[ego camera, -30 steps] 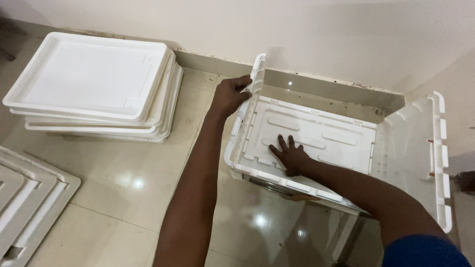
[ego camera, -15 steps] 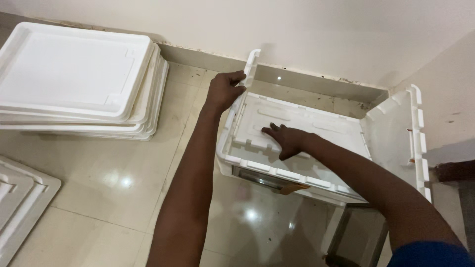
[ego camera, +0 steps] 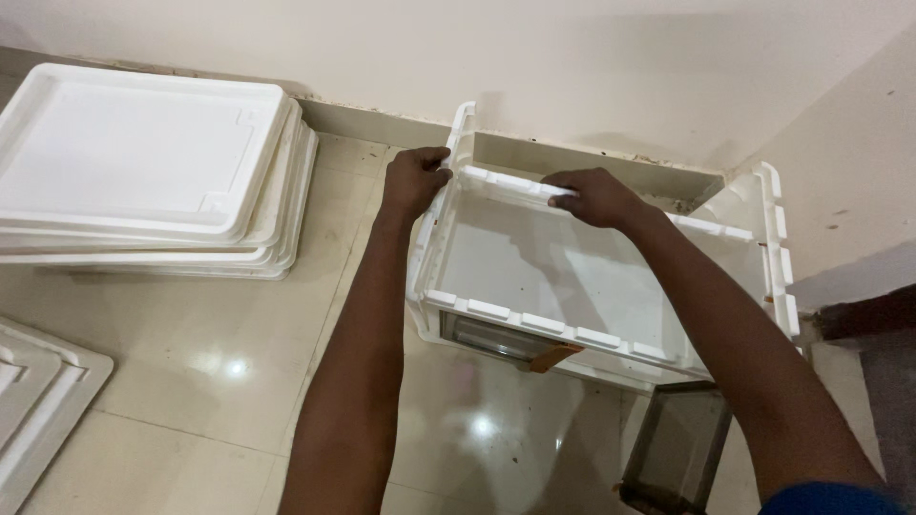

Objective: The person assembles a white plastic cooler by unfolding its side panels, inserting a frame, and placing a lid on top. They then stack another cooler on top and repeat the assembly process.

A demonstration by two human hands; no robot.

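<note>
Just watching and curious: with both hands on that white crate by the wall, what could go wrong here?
Both hands, left hand and right hand, grip only the far rim of the white crate, so it might tip or slip. It sits close to the wall, so fingers could get pinched. The glossy floor may be slippery.

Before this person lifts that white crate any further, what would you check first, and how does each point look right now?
1. Left hand gripping the white crate at its far left corner: ok.
2. Right hand gripping the far rim: ok.
3. Crate empty inside: ok, nothing shows in it.
4. Room behind: not ok, the wall stands right behind the far rim.
5. Stack of white trays apart from the crate: ok.
6. What lies beneath: cannot tell, a dark frame shows partly under the near edge.
</note>
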